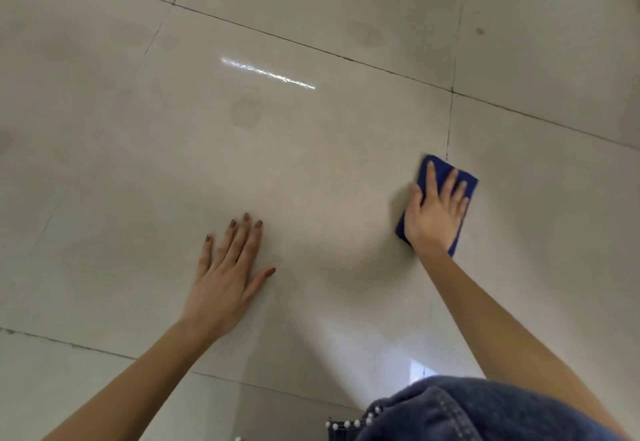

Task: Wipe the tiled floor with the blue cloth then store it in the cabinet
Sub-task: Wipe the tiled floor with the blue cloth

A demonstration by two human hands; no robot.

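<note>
Wiping the floor [311, 170] with the cloth [439, 169]

Right hand [434, 213] presses the folded cloth at 3 o'clock, fingers [450, 180] spread flat. Left hand [227, 277] braces, fingers spread. Cloth looks soft, light; take by an edge.

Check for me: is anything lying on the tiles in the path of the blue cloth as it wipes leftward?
Only the left hand, pressed flat on the tiled floor to the left of the blue cloth. The right hand presses the cloth down. The tile between them shows faint smudges but no objects. No cabinet is in view.
</note>
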